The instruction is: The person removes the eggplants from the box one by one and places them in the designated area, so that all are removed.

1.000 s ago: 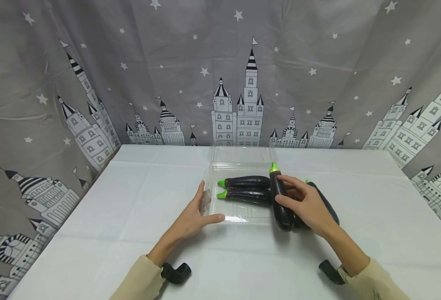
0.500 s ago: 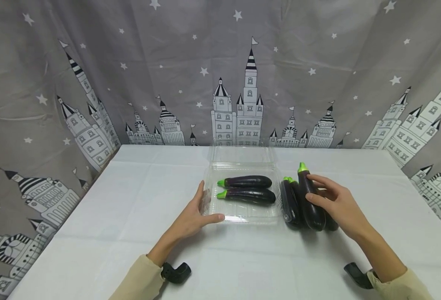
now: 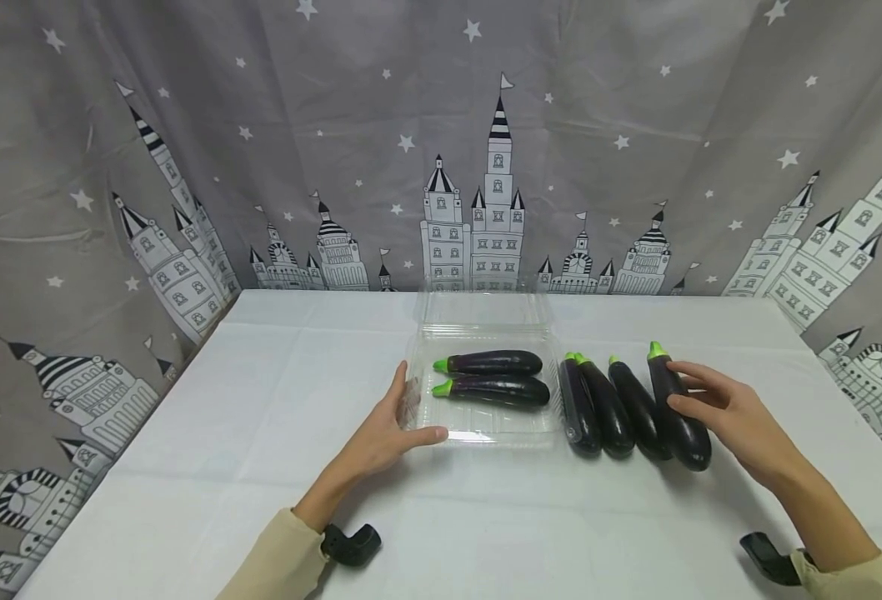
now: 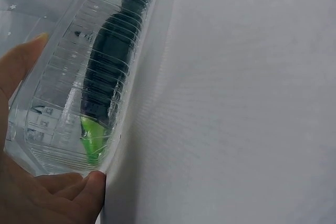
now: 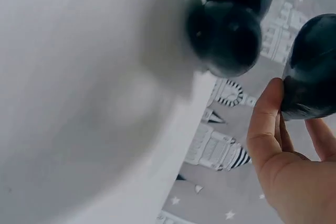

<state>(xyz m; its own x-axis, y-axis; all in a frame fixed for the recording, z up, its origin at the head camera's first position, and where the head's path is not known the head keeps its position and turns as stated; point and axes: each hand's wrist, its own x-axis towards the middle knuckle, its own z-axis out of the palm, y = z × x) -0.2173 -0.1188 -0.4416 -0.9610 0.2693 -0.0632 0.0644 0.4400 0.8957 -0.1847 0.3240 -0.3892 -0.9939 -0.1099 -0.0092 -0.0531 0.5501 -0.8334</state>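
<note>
In the head view a clear plastic clamshell container (image 3: 486, 437) lies with two eggplants (image 3: 495, 363) side by side in it, green stems to the left. My left hand (image 3: 378, 433) holds its left front corner, thumb along the front rim and fingers down the left side. The left wrist view shows the fingertips low by the container's ribbed wall (image 4: 58, 85). On the right, my right hand (image 3: 737, 417) pinches a dark, glossy eggplant (image 3: 677, 412) between thumb and fingers, its green stem pointing away. Seen from the right wrist, the held eggplant (image 5: 315, 66) is apart from the others.
Three more eggplants (image 3: 608, 410) lie in a row between the container and my right hand. The container's open lid (image 3: 486, 310) leans back at the table's far edge. A white cloth covers the table (image 3: 298, 358); a grey curtain (image 3: 606, 108) with castles hangs behind.
My right hand has carried the eggplant rightward from beside the container, past the row, which now shows fully. Both eggplants in the container and my left hand have stayed in place.
</note>
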